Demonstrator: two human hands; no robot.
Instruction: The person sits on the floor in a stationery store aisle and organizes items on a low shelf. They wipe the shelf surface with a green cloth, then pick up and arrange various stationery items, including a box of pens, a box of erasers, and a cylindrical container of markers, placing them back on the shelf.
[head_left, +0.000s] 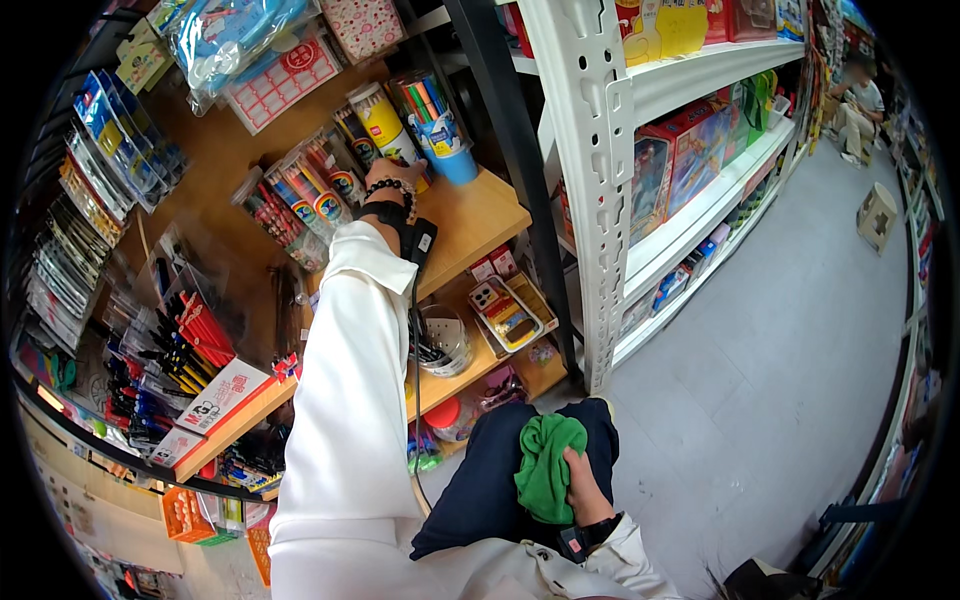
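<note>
My left hand, with a beaded bracelet and a black strap at the wrist, is closed around the lower part of a yellow pencil tube on the wooden shelf. Right beside it stands a blue container of colored pens. Clear tubes of colored pencils are grouped on the other side of the hand. My fingertips are partly hidden by the tube. Low over my dark trousers, my right hand holds a bunched green cloth.
Pens fill boxes at the left; packets hang above. A clear cup of pens is on the lower shelf. A white metal upright and shelving border the grey aisle floor. Far off, a person sits near a beige stool.
</note>
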